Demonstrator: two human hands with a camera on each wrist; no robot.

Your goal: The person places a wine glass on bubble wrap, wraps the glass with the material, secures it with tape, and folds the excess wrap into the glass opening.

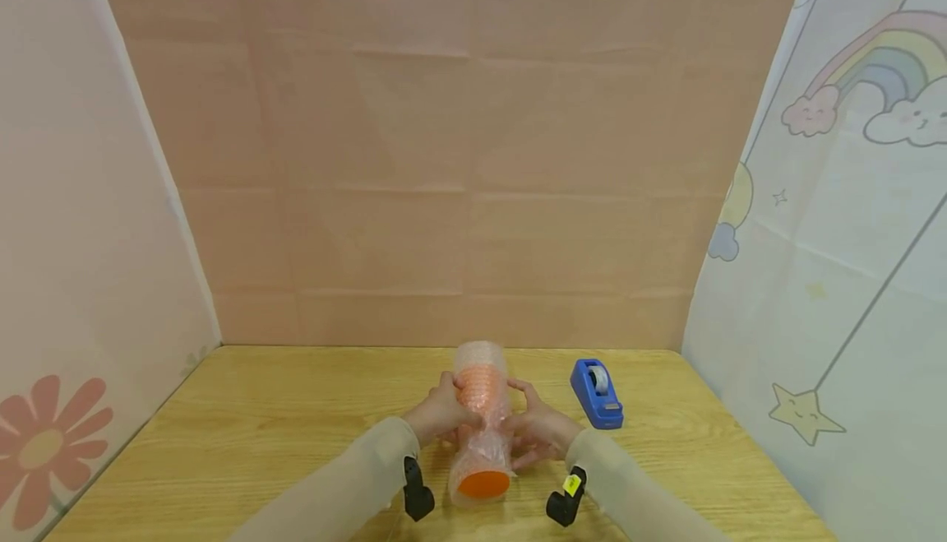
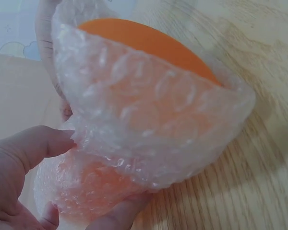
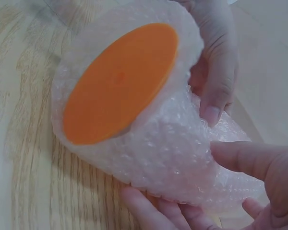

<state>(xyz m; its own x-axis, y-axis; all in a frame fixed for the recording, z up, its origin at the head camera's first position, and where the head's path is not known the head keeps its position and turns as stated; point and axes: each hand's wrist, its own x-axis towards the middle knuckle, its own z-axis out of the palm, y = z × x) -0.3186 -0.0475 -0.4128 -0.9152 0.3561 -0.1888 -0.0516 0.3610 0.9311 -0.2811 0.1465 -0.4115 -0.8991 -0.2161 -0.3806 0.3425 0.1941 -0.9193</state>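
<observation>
An orange object with a flat round end (image 1: 484, 484) lies wrapped in clear bubble wrap (image 1: 484, 446), its length pointing away from me on the table. My left hand (image 1: 441, 412) grips the roll from the left, thumb on top. From the right, my right hand (image 1: 540, 427) holds it with the thumb on top and fingers low along the side. Both wrist views show the wrap pinched narrower where the thumbs press. The wrap's edge stands out past the orange disc (image 3: 120, 84) in the right wrist view. What the orange object is stays hidden under the wrap.
A blue tape dispenser (image 1: 598, 398) with a roll of clear tape stands to the right of my right hand. The wooden table (image 1: 296, 410) meets a tan backdrop (image 1: 459, 196) behind and patterned cloth walls on both sides.
</observation>
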